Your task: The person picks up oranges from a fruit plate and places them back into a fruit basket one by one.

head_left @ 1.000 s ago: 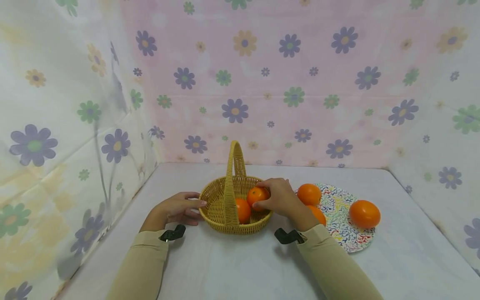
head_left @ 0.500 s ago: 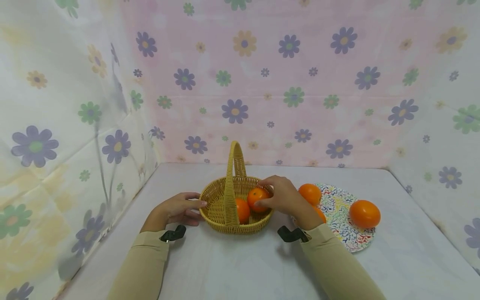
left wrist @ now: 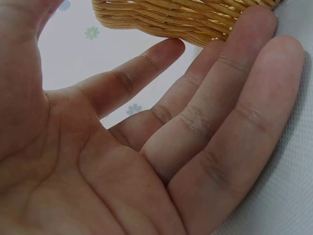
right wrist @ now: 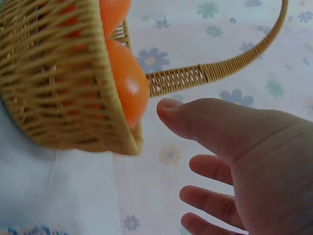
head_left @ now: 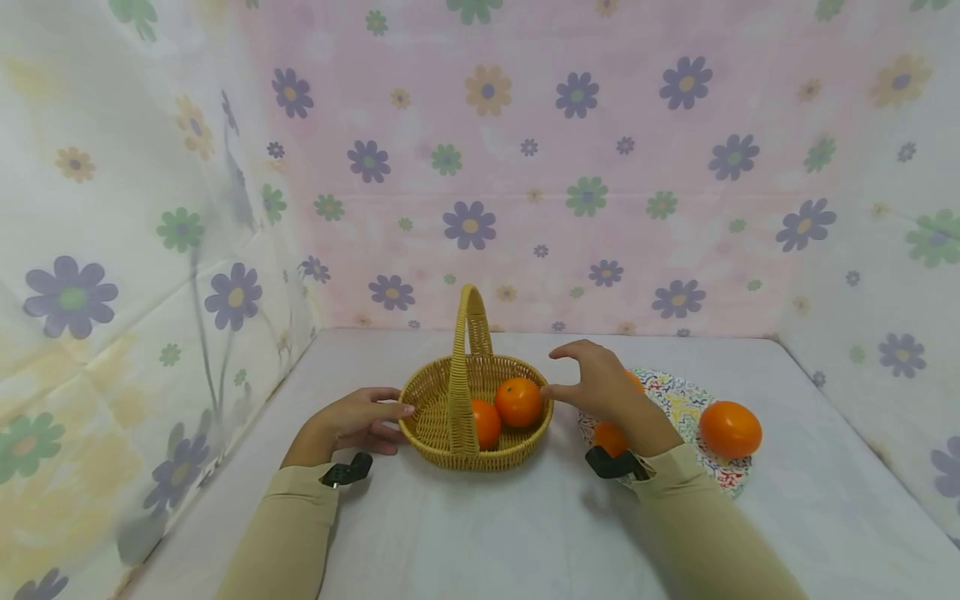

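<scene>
A yellow wicker basket (head_left: 427,454) with a tall handle stands on the white table. Inside it, right of the handle, lie two smooth oranges; the nearer orange (head_left: 486,425) is partly behind the handle, and the other orange (head_left: 519,402) sits by the right rim. My left hand (head_left: 360,419) rests at the basket's left side, its thumb at the rim; the left wrist view shows its fingers (left wrist: 195,117) extended and touching the wicker. Just outside the right rim is my right hand (head_left: 600,385), thumb and fingers spread apart, holding nothing.
A round plate (head_left: 678,400) with a multicoloured pattern lies at the right, partly under my right forearm. One orange (head_left: 730,429) is at its right side; two more, including a front orange (head_left: 611,438), are partly hidden by my hand. Flowered cloth walls (head_left: 525,192) enclose the table.
My right hand has let go of the orange by the basket's right rim and has moved right, out of the basket. My left hand has stayed at the basket's left side.
</scene>
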A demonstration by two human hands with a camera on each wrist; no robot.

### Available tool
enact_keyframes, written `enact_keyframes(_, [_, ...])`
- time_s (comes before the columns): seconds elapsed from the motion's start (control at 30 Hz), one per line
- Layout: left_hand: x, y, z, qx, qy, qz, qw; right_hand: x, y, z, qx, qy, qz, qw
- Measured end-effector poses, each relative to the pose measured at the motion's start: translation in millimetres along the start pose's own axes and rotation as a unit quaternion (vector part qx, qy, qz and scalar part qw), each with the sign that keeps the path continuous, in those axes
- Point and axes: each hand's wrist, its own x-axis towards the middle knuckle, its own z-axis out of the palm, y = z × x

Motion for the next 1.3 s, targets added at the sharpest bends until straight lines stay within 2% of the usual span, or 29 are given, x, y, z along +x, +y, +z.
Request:
enact_keyframes(0.2, [-1.6,2.3,-1.2,-0.003,0.003,-0.001,1.0000,-4.5,15.6,-9.9,-0.008,0.014,0.011,0.9998])
enact_keyframes(0.43, [-2.8,3.0,-2.8,-0.004,0.005,0.003,1.0000,-9.2,29.1,-15.8,0.005,0.016,0.069,0.9975])
enact_keyframes(0.67, [-3.0,4.7,-3.0,-0.006,0.004,0.003,1.0000,-15.0,42.2,-24.5,0.017,0.009,0.091,0.9957])
enact_keyframes(0.9, [1.2,4.5,-1.3,-0.006,0.001,0.002,1.0000,-24.1,61.1,-33.8,0.017,-0.006,0.109,0.9938])
enact_keyframes(1.3, [-1.9,0.8,0.7,-0.004,0.002,0.000,1.0000,-30.6,75.9,-33.5,0.066,-0.060,0.151,0.9845])
